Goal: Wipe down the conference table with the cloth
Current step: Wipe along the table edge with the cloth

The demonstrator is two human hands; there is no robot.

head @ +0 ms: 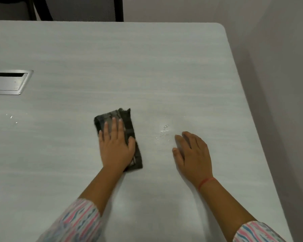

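Striped pink-and-blue sleeves (80, 220) low in frame. The left hand (116, 145), fingers flat and close together, presses the dark folded cloth (129, 123) mid-bench. The right hand (193, 152) rests relaxed, holding nothing. Water droplets (163, 132) sit unwiped beside the cloth on the pale grey wood-grain bench (147, 67), so plenty looks left.

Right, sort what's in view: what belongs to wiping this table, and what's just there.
For the job: cloth; left hand pressing flat on it; conference table; water drops right of the cloth; smaller drops far left.

Just there: right hand resting on the table; metal hatch set in the top; chair beyond the far edge; red wrist thread.
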